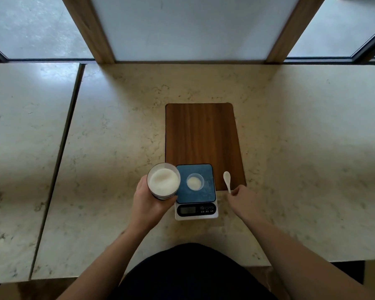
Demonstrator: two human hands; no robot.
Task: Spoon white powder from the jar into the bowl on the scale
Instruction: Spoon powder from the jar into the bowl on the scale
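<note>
An open jar (pixel 163 180) filled with white powder stands just left of the scale, and my left hand (pixel 148 202) is wrapped around its side. The scale (pixel 196 191) has a blue top plate and a dark display at its front. A small clear bowl (pixel 195 181) with some white powder in it sits on the plate. My right hand (pixel 245 197) holds the handle of a white spoon (pixel 227 179) to the right of the scale. The spoon's bowl points away from me and lies over the wooden board.
A dark wooden board (pixel 201 137) lies behind and under the back of the scale on a pale marble counter (pixel 301 159). A seam (pixel 59 159) divides the counter at the left. A wood-framed panel and windows stand behind the counter.
</note>
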